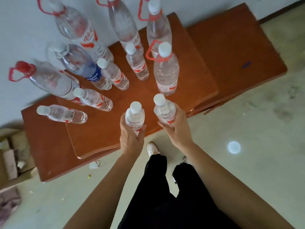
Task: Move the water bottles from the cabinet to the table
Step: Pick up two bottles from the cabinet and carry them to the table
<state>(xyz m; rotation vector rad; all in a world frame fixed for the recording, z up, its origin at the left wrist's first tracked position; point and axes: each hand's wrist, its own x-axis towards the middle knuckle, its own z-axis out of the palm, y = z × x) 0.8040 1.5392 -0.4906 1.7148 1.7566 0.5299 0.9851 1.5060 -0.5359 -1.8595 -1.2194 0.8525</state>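
- Your left grip [130,138] is wrapped tight around a small water bottle [135,119], upright at the counter's [102,129] near edge.
- Your right grip [177,128] is closed on a second small bottle [164,110], just beside the first.
- Beyond that pair, further bottles stand on the counter, among them a blue-labelled bottle [82,66] and tall red-handled ones [165,70].

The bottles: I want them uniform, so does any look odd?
One does: the blue-labelled bottle at the left differs from the red-labelled ones. All stand upright, capped, no spills. The left hand and right hand each hold a small bottle.
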